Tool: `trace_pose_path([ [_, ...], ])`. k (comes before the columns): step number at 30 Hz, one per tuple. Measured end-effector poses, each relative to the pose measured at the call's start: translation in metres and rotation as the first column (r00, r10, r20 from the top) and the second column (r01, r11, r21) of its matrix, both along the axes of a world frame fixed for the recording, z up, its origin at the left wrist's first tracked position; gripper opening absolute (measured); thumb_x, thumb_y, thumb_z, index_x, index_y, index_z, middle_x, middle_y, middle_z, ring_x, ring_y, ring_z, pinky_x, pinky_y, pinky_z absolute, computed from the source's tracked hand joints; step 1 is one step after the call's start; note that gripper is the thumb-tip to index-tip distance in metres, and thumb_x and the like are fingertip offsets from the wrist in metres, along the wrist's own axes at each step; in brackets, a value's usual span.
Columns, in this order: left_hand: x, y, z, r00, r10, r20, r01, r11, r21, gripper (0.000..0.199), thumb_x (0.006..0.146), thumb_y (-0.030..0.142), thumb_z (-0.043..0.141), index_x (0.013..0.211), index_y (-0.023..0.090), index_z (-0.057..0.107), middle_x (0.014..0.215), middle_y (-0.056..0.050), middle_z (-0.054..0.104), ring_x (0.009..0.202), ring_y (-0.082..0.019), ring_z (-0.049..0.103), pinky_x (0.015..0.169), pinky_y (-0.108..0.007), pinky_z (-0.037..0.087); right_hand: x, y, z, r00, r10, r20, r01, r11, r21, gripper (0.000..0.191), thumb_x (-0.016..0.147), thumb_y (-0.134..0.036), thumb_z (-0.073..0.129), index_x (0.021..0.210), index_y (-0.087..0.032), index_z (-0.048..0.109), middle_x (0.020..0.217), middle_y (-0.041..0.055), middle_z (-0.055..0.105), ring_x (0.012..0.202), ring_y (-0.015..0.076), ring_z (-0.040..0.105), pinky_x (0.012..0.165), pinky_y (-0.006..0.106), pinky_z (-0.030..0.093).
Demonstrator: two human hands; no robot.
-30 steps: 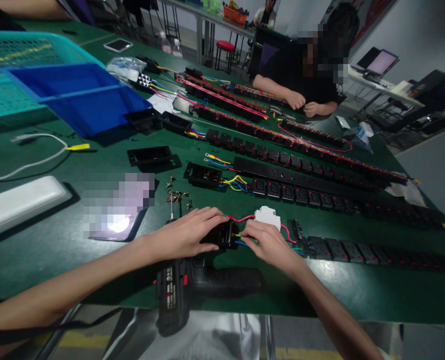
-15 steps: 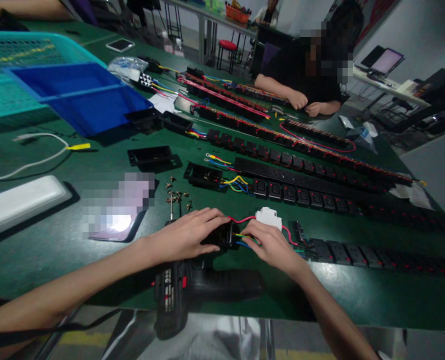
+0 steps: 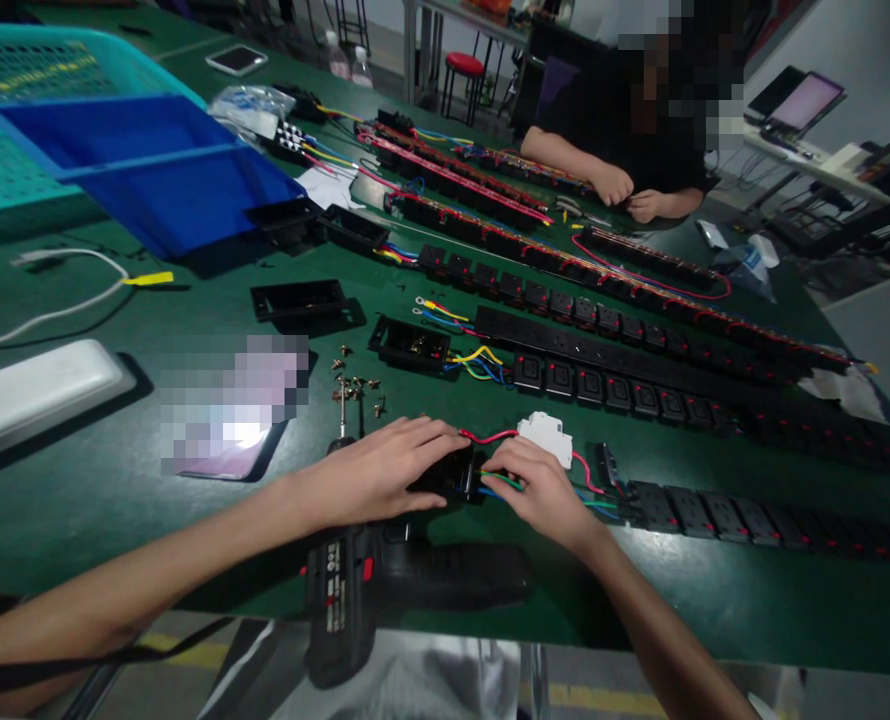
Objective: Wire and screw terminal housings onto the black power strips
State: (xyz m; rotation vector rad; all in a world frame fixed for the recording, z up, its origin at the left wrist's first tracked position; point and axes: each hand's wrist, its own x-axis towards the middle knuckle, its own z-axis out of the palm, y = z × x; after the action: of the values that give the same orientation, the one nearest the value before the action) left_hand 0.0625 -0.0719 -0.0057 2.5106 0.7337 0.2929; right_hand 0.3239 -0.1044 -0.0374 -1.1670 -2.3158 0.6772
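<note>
My left hand (image 3: 392,465) is wrapped over a small black plastic box (image 3: 458,472), gripping it with thumb and fingers on opposite sides. At the box's right end, my right hand (image 3: 539,490) pinches a green-yellow wire (image 3: 506,481). Blue and green wires run beneath that hand to a row of black sockets (image 3: 715,515). A red wire (image 3: 490,437) goes from the box to a white circuit breaker (image 3: 546,436) behind my right hand. Close to my left hand, a black cordless screwdriver (image 3: 415,575) lies on its side, its bit pointing toward several small screws (image 3: 355,385).
Further socket rows (image 3: 617,393) and open black boxes (image 3: 299,298) lie across the green table. A phone (image 3: 242,420), a white bar-shaped object (image 3: 47,395) and a blue bin (image 3: 152,180) are at left. Opposite, a co-worker's hands (image 3: 629,195) are over wired strips.
The camera view has shifted slightly, so the table's things appear a little displaced. Both my hands keep nearly the same hold on the box and the wire.
</note>
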Motion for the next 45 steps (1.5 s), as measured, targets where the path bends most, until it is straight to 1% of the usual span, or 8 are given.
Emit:
trace_pose_path([
  [4,0.0,0.0,-0.001,1.0,-0.011,0.027,0.01,0.999,0.039,0.059,0.088,0.038,0.065,0.14,0.023,0.042,0.135,-0.011,0.055,0.124,-0.025,0.052,0.112,-0.046,0.036,0.002,0.0,0.007,0.999,0.029,0.018,-0.029,1.0,-0.004,0.015,0.092,-0.027,0.063,0.105,-0.02,0.066,0.096,0.0062,0.069,0.093,0.0208,0.061,0.083,0.035,0.049],
  [7,-0.005,0.0,0.008,1.0,-0.004,-0.001,0.004,0.997,0.076,0.065,0.086,0.047,0.066,0.142,0.025,0.041,0.141,-0.01,0.051,0.129,-0.026,0.049,0.118,-0.05,0.028,0.004,-0.001,0.013,0.999,0.029,0.037,-0.029,1.0,0.004,0.021,0.095,-0.028,0.059,0.114,-0.021,0.065,0.1,0.0064,0.069,0.096,0.0203,0.061,0.085,0.036,0.05],
  [12,-0.022,0.004,0.022,0.991,0.094,-0.099,-0.086,0.993,0.085,0.063,0.082,0.05,0.069,0.137,0.024,0.048,0.137,-0.01,0.053,0.125,-0.028,0.052,0.106,-0.046,0.044,0.01,-0.003,0.016,0.989,0.04,0.143,-0.044,0.999,0.026,0.021,0.096,-0.029,0.056,0.111,-0.021,0.068,0.099,0.0062,0.068,0.094,0.0203,0.06,0.082,0.035,0.049],
  [17,-0.031,0.006,0.016,0.979,0.132,-0.157,-0.12,0.989,0.084,0.051,0.085,0.046,0.066,0.129,0.021,0.054,0.121,-0.009,0.061,0.111,-0.027,0.059,0.098,-0.044,0.05,0.011,-0.003,0.017,0.972,0.076,0.224,-0.075,0.997,-0.014,0.021,0.098,-0.031,0.053,0.108,-0.02,0.068,0.096,0.0061,0.067,0.091,0.0196,0.059,0.079,0.033,0.048],
  [25,-0.029,0.005,0.007,0.994,0.076,-0.079,-0.07,0.995,0.077,0.052,0.091,0.046,0.06,0.134,0.02,0.05,0.125,-0.01,0.06,0.115,-0.025,0.057,0.102,-0.041,0.047,0.005,-0.006,0.005,0.997,0.023,0.07,-0.02,0.999,-0.044,0.015,0.097,-0.026,0.054,0.094,-0.018,0.067,0.086,0.0054,0.066,0.08,0.0171,0.061,0.072,0.03,0.045],
  [31,-0.027,0.005,0.005,0.996,0.056,-0.064,-0.051,0.996,0.076,0.051,0.093,0.045,0.058,0.136,0.019,0.049,0.125,-0.011,0.06,0.116,-0.025,0.055,0.101,-0.041,0.047,0.0,-0.008,0.004,0.996,0.009,0.093,-0.008,1.0,-0.012,0.016,0.098,-0.022,0.052,0.09,-0.018,0.065,0.081,0.004,0.061,0.073,0.0156,0.058,0.065,0.028,0.041],
  [38,-0.027,0.005,0.003,0.996,0.065,-0.058,-0.062,0.997,0.047,0.052,0.093,0.045,0.057,0.137,0.02,0.048,0.125,-0.011,0.058,0.116,-0.025,0.054,0.099,-0.04,0.048,0.0,-0.008,0.007,0.997,0.01,0.079,-0.005,0.999,-0.054,0.015,0.097,-0.022,0.053,0.089,-0.018,0.065,0.081,0.0038,0.061,0.073,0.0151,0.056,0.065,0.028,0.04],
  [45,-0.027,0.006,0.004,0.996,0.076,-0.047,-0.076,0.997,0.002,0.052,0.091,0.044,0.06,0.136,0.022,0.048,0.124,-0.01,0.058,0.115,-0.025,0.055,0.097,-0.039,0.049,0.003,-0.006,0.005,0.996,-0.044,-0.083,0.031,0.988,-0.148,0.008,0.091,-0.022,0.063,0.094,-0.018,0.07,0.084,0.0036,0.065,0.072,0.0141,0.058,0.066,0.027,0.044],
])
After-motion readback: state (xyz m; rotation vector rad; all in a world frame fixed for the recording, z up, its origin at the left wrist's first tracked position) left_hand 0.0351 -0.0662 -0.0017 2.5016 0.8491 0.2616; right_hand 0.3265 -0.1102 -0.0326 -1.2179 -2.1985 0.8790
